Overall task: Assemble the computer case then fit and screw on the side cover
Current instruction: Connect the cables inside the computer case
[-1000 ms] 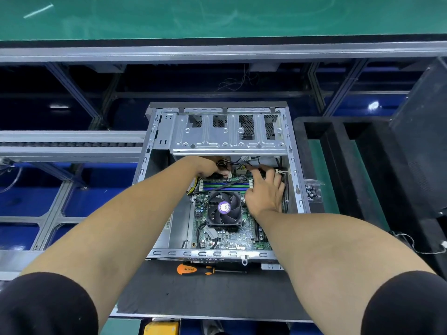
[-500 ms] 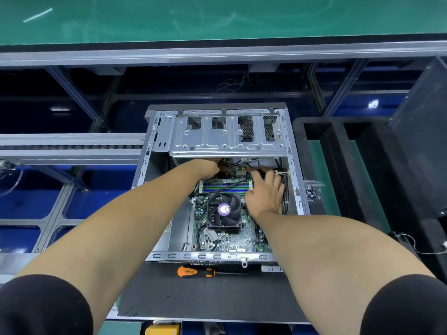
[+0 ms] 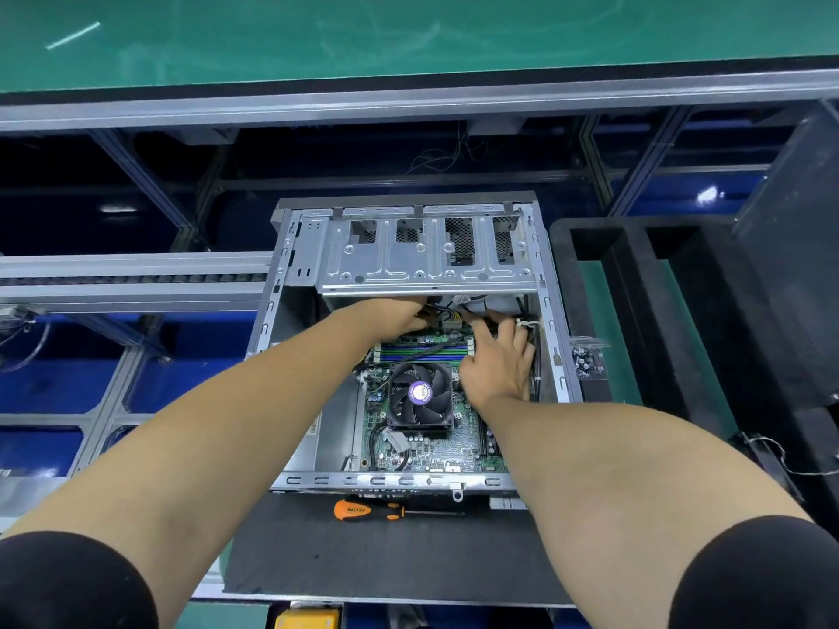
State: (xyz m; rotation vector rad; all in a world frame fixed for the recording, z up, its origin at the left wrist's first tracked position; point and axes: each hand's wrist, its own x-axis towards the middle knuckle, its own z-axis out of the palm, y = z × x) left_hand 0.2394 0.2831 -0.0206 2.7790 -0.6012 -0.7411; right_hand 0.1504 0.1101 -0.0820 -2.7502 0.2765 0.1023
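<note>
The open computer case [image 3: 408,347] lies at frame centre on a dark mat, its side cover not yet fitted. Both hands work at the wiring under the drive cage [image 3: 426,256]: the left hand [image 3: 399,313] grips a cable bundle [image 3: 442,317], while the right hand [image 3: 497,360] reaches in with fingers spread and lightly bent; whether it holds anything I cannot tell. This looks like the internal cabling step. Next, probably, comes seating the connector squarely. The orange screwdriver [image 3: 363,509] waits below the case.

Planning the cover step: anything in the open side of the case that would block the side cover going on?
Yes. Both hands, left hand and right hand, reach into the computer case through its open side, among loose cables under the drive cage.
</note>
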